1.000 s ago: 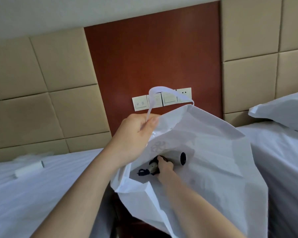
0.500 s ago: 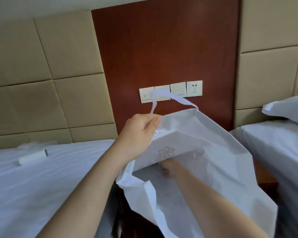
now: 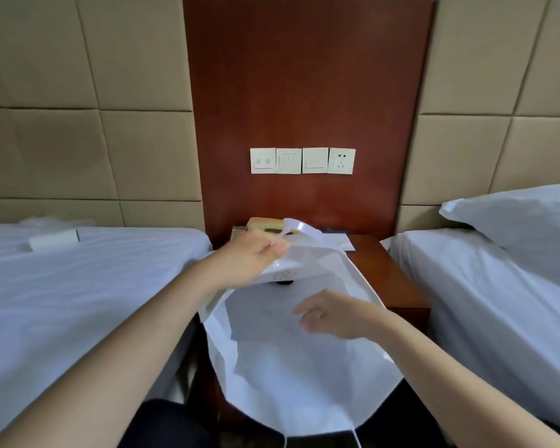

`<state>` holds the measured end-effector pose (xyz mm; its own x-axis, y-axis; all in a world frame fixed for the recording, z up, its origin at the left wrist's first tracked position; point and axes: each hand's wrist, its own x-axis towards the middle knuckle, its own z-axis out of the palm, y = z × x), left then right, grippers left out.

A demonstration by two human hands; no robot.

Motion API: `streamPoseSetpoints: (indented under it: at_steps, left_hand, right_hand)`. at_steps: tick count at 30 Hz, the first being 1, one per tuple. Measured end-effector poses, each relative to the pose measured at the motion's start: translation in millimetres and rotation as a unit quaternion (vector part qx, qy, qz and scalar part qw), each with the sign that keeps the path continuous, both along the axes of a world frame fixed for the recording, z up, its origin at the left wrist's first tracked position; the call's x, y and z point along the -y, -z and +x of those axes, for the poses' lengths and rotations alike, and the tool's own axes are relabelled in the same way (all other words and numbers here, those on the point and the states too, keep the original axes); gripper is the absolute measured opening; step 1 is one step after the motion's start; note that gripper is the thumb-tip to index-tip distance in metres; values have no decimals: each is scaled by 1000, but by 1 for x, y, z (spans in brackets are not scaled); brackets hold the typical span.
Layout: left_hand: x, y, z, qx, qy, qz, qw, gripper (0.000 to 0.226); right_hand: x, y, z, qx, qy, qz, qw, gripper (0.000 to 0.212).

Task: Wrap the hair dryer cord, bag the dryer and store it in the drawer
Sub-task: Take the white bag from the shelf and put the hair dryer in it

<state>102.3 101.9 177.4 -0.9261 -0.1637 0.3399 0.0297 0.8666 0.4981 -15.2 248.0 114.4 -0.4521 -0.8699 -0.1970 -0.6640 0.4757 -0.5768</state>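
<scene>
A large white fabric bag [image 3: 291,376] hangs in front of me between two beds, its mouth facing me. My left hand [image 3: 253,257] pinches the bag's far rim and white strap at the top. My right hand [image 3: 333,315] hovers over the bag's mouth with fingers spread, holding nothing. A small dark part of the hair dryer [image 3: 283,282] shows just under the far rim, inside the bag; the rest of it is hidden. No drawer is visible.
A wooden nightstand [image 3: 388,273] stands behind the bag with a beige telephone [image 3: 265,225] and a dark-edged card on it. White beds flank it left [image 3: 62,302] and right [image 3: 498,302]. Wall switches and a socket [image 3: 303,160] sit above.
My right hand has come out of the bag and let go of the dryer, which stays inside. The bag has dropped lower, and my view has tilted down to show the nightstand.
</scene>
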Motion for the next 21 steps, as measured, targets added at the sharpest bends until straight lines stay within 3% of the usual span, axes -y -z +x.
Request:
streamPoseSetpoints:
  at_steps: [7,14,16,18,19,21]
  left_hand:
    - [-23,40,30,159,29,-57,985,37]
    - [-15,74,45,357,12,-25,934,46]
    - [1,94,42,333,-22,35,942,29]
    - [16,122,33,226,-113,130,959,21]
    - [23,137,28,157,-187,179,953,32]
    - [31,166,18,46,-345,271,898,62]
  right_hand:
    - [-86,-25,22,-18,-85,37,996,31]
    - [-99,-10,1,42,-4,3,999,22]
    - [-90,9,-14,33,64,-31,997,26]
    - [-77,35,-33,-9,140,-73,987,27]
    - [-71,47,-42,-36,179,-89,979,25]
    - [-61,70,-57,-71,252,-125,957,24]
